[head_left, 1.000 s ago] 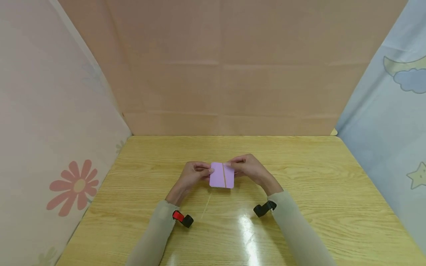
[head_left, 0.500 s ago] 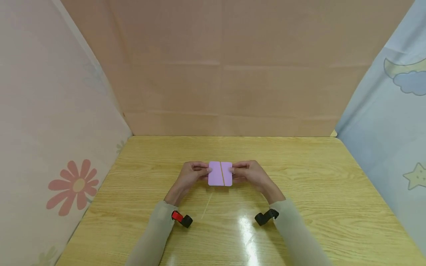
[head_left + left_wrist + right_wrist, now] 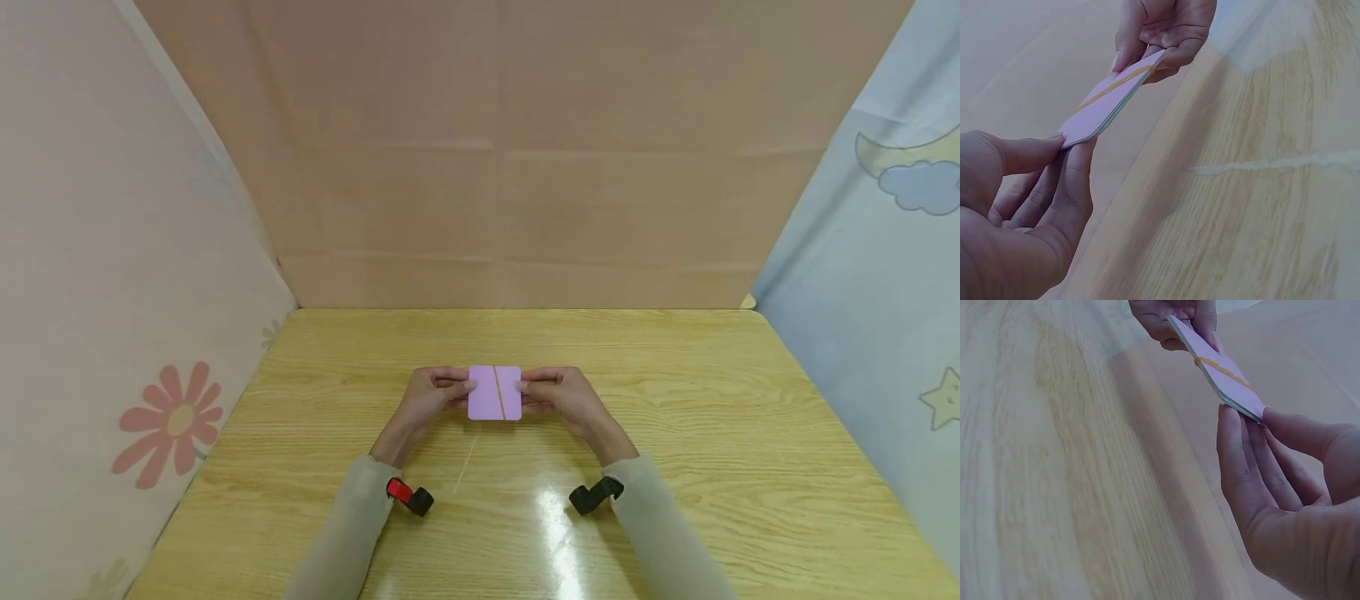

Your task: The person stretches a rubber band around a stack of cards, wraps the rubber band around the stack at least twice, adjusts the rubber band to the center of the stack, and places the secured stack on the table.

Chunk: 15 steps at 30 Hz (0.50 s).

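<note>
A thin stack of pink rounded-corner cards is held up over the table between both hands. Around the stack runs a tan rubber band, slightly slanted across the top face. My left hand pinches the left edge, thumb on top and fingers beneath. On the opposite edge my right hand pinches it the same way. Layered, greenish-grey edges of the stack show in the left wrist view. In the right wrist view the rubber band wraps over the stack's side.
The wood-grain table spreads out beneath the hands, with a bright light reflection near the front. A tan cloth hangs behind it. Printed cloths flank it, one with a red flower, the other with a star.
My right hand has shifted from the stack's upper right, by the rubber band, to the middle of its right edge. The stack has turned a little straighter and moved slightly left.
</note>
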Each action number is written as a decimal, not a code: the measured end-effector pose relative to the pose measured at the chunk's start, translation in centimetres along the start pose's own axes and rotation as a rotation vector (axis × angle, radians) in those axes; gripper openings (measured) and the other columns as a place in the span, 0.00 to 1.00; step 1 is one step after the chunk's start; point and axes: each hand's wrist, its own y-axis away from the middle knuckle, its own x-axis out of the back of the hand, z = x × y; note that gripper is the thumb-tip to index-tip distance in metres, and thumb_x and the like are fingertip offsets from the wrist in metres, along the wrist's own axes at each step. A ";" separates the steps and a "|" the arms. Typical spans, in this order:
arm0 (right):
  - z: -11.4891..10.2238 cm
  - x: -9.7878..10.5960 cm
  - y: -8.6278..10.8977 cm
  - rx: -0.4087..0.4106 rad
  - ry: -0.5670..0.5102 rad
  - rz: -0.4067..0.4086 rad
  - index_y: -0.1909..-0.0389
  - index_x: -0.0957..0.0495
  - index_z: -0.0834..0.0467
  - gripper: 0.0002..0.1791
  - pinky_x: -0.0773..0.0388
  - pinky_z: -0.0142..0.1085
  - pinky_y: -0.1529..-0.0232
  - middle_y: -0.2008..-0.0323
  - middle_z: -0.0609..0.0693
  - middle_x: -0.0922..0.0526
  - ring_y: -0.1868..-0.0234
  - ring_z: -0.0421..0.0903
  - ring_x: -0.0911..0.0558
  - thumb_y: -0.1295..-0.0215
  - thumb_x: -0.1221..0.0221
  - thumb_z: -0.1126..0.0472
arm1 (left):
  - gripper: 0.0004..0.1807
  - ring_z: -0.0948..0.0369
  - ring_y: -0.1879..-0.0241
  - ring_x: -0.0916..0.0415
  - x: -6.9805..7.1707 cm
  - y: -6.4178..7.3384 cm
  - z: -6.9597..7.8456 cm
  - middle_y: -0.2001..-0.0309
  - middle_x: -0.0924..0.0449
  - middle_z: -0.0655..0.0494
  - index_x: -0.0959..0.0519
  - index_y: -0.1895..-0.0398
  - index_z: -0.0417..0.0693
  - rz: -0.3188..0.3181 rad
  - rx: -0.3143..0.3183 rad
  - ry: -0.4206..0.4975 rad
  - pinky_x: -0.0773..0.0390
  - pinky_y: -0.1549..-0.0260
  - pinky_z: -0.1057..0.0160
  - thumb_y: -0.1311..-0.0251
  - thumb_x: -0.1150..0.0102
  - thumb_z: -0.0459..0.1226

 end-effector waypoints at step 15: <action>-0.4 0.1 0.3 0.046 0.059 0.106 0.45 0.21 0.77 0.17 0.09 0.35 0.60 0.63 0.54 0.11 0.68 0.42 0.10 0.29 0.36 0.69 | 0.18 0.62 0.59 0.13 -1.8 0.6 -1.4 0.51 0.12 0.47 0.19 0.40 0.34 0.025 0.067 0.122 0.10 0.56 0.62 0.28 0.36 0.34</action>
